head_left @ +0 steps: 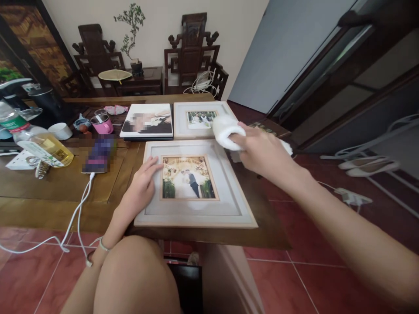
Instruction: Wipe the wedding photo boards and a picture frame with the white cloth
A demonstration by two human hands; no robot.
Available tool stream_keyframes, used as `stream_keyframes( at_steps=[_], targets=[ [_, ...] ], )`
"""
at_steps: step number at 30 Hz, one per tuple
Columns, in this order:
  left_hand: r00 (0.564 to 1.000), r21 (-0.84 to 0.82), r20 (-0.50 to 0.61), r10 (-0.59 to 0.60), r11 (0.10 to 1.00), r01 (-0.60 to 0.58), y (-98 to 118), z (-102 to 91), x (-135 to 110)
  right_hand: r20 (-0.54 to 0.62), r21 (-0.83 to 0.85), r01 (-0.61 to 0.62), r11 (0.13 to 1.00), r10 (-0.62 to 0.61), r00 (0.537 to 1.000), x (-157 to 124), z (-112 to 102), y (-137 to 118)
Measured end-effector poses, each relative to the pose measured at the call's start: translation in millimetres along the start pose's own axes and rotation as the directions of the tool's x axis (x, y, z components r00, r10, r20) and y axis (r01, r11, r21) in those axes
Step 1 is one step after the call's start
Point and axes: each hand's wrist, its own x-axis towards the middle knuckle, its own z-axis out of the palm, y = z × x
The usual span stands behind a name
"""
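A large picture frame (235,196) with a pale wooden edge and a wedding photo lies flat on the wooden table. My left hand (141,185) rests on its left side, fingers stretched out over the border towards the photo. In my right hand (262,150) is a bunched white cloth (225,131), gripped above the frame's far right corner; whether the cloth touches the frame, I cannot tell. Behind the large frame lies a smaller picture frame (199,120), its right part covered by the cloth. Left of that one sits a photo album (147,117) with a white and black cover.
On the left of the table (49,183) are a blurred-out phone (100,155) on a white cable (77,205), a pink mug (102,124), a bottle of yellow liquid (54,150) and a white cup (60,130). Dark carved chairs (193,52) stand by the wall.
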Motion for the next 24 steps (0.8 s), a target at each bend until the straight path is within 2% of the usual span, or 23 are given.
stream_keyframes(
  at_steps=[2, 5, 8, 12, 15, 18, 21, 24],
  targets=[
    [1.0, 0.001, 0.011, 0.01, 1.0, -0.01, -0.8, 0.5, 0.5, -0.049, -0.011, 0.058, 0.998, -0.059, 0.997, -0.2, 3.2, -2.0],
    [1.0, 0.032, 0.029, 0.007, 0.999, -0.008, -1.0, 0.8, 2.6, 0.046, 0.012, 0.208, 0.978, -0.208, 0.977, -2.7, 12.1, -15.3],
    [0.999, 0.061, 0.031, -0.01, 0.998, 0.008, -0.4, 1.2, 4.8, 0.117, 0.046, 0.252, 0.967, -0.256, 0.96, -14.5, 11.5, -29.5],
    [1.0, 0.049, 0.016, -0.026, 0.998, 0.026, -1.0, 2.9, 5.0, 0.131, 0.111, 0.305, 0.946, -0.319, 0.939, -52.6, -8.8, -42.8],
    [1.0, 0.047, 0.01, -0.022, 0.999, 0.022, -3.5, 4.4, 4.3, 0.081, 0.191, 0.362, 0.912, -0.383, 0.92, -90.1, -25.5, -51.9],
    [1.0, 0.063, 0.018, -0.005, 0.998, 0.004, -5.3, 4.2, 4.0, 0.034, 0.244, 0.368, 0.897, -0.387, 0.921, -114.8, -33.9, -59.2],
    [0.999, 0.084, 0.048, 0.008, 0.996, -0.012, -4.9, 2.5, 4.5, 0.041, 0.245, 0.332, 0.911, -0.352, 0.935, -110.9, -30.8, -59.1],
    [0.998, 0.094, 0.066, 0.007, 0.996, -0.014, -3.9, 1.5, 4.8, 0.084, 0.192, 0.25, 0.949, -0.27, 0.959, -79.1, -16.1, -50.0]
  ],
)
